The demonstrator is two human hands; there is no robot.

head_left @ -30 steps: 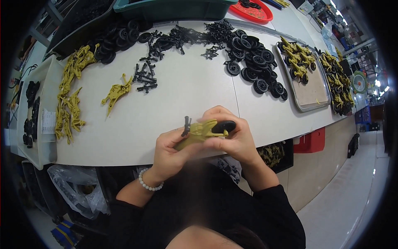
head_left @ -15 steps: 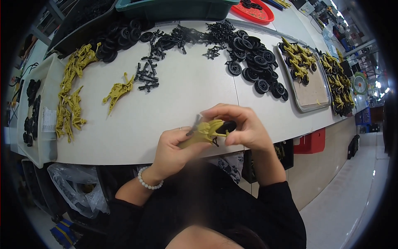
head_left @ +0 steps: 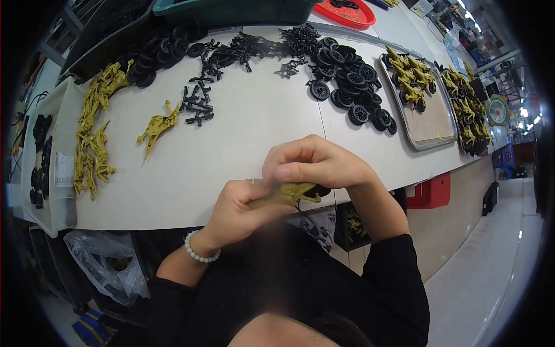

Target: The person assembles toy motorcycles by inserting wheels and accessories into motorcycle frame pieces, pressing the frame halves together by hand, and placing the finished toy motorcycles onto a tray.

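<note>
My left hand (head_left: 234, 211) grips a yellow plastic toy bike frame (head_left: 296, 192) above the near edge of the table. Fitted at the frame's right end is a black wheel (head_left: 322, 191), partly hidden under my right wrist. My right hand (head_left: 315, 165) is closed over the frame's upper left part, thumb bent against the curled fingers. Whatever lies between those fingertips is covered. A thin black piece hangs below the frame. Left of my hands, a loose yellow frame (head_left: 157, 128) lies beside a small group of black fork-like parts (head_left: 196, 105).
Yellow frames (head_left: 95, 147) are heaped at left beside a white bin (head_left: 65, 199). Black wheels (head_left: 352, 81) and small black parts (head_left: 248, 49) lie across the back. A metal tray (head_left: 430, 124) at right holds assembled yellow pieces. A red bin (head_left: 430, 192) sits below the table's edge.
My right hand has shifted from the wheel end up and left over the top of the frame, its thumb now folded inward. My left hand keeps its hold.
</note>
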